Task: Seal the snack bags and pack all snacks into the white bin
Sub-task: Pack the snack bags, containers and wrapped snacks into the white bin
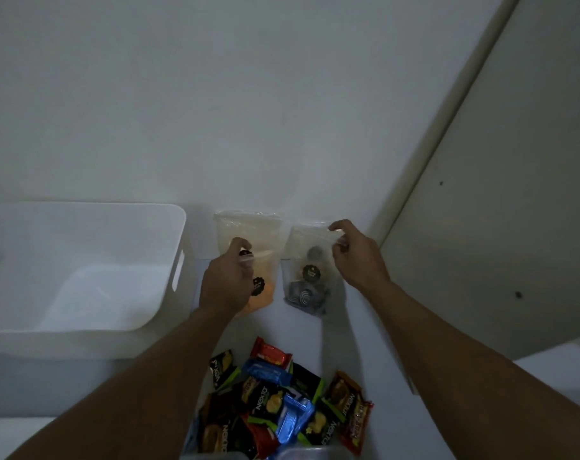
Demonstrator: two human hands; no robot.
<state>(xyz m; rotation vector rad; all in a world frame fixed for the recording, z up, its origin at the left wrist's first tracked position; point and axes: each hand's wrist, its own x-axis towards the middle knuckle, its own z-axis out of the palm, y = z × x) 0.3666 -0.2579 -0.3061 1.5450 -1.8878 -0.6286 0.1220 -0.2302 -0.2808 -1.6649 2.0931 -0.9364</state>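
Note:
Two clear snack bags stand against the wall. The left bag (249, 227) holds orange snacks, and my left hand (227, 280) pinches its front film near a black sticker. The right bag (307, 260) holds dark round cookies; my right hand (355, 257) pinches its top right corner. The white bin (83, 267) sits to the left with nothing visible inside. A pile of small wrapped snacks (282, 400), in red, blue, black and brown wrappers, lies on the table close to me.
A white wall rises right behind the bags. A pale door or cabinet panel (497, 194) slants along the right side. A clear container rim (298, 453) shows at the bottom edge, under the snack pile.

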